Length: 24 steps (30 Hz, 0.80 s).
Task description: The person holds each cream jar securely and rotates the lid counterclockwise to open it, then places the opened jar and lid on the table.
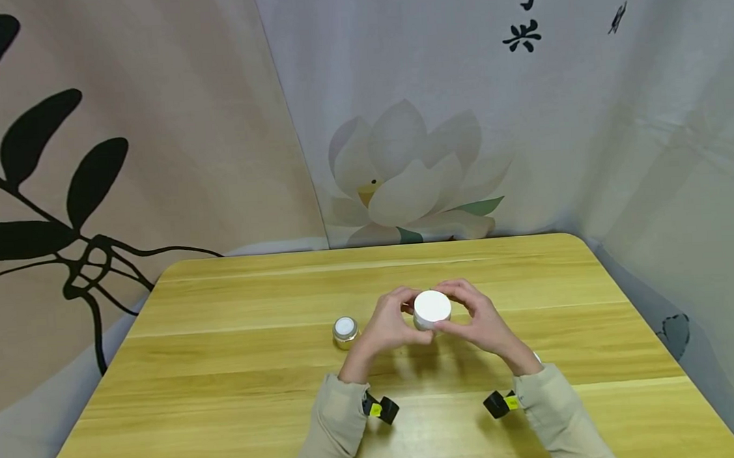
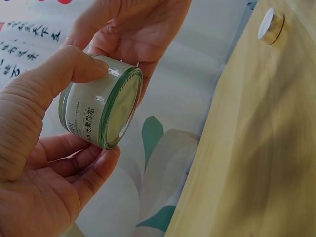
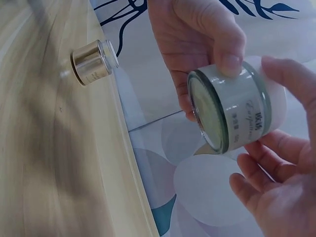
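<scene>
Above the table both hands hold a cosmetic cream jar point(image 1: 432, 308) of clear greenish glass, with a printed white label and a white lid. My left hand point(image 1: 392, 323) grips the jar's glass body; in the left wrist view its thumb lies across the label and the fingers are underneath. At the other side my right hand point(image 1: 478, 323) has its thumb and fingers about the white lid point(image 3: 277, 101). The jar is tilted in the wrist views, its glass base showing. To the left of the left hand stands a gold jar point(image 3: 91, 64) with a clear neck and a pale top.
A small gold and white round piece point(image 2: 271, 27) lies on the wooden table point(image 1: 257, 398) by the right forearm, mostly hidden in the head view. Printed cloth point(image 1: 397, 64) with a lotus, leaves and characters hangs behind the table's far edge.
</scene>
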{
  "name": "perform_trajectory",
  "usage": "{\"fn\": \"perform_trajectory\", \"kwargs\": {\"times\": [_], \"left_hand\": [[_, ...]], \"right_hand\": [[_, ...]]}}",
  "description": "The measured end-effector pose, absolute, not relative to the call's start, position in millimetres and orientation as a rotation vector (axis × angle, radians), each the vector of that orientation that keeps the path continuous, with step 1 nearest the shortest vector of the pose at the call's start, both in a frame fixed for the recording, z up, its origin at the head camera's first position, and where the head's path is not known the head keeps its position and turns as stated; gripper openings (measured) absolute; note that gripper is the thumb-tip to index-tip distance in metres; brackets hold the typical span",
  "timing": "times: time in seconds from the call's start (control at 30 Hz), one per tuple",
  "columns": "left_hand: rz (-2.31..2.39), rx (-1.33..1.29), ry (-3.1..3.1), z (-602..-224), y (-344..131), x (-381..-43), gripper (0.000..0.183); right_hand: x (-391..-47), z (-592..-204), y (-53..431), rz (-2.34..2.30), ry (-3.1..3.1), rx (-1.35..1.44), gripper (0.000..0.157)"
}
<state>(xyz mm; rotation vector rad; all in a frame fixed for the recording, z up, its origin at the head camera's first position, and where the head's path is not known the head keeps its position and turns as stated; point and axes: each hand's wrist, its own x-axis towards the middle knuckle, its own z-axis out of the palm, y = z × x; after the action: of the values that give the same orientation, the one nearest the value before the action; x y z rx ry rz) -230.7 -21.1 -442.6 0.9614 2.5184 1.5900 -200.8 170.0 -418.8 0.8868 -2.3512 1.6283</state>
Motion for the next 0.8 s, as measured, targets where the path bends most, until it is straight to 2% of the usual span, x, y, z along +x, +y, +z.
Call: {"fn": "perform_trajectory", "kwargs": {"times": [0.47,0.7,0.8], "left_hand": [[1.567,0.967,2.51,-443.5,-21.8,-231.0,0.049],[1.577,0.951,2.503,-445.8,-22.0,-232.3,0.05],[1.585,0.944,2.504,-445.9,-22.3,-232.3,0.052]], "right_hand": [[-201.1,-420.9,171.0,1.674,-2.29,0.923,0.046],[-214.6,-446.1,178.1,1.676,-2.223,0.895,0.052],[-214.8,-445.7,178.8,1.679,-2.2,0.882,0.053]]}}
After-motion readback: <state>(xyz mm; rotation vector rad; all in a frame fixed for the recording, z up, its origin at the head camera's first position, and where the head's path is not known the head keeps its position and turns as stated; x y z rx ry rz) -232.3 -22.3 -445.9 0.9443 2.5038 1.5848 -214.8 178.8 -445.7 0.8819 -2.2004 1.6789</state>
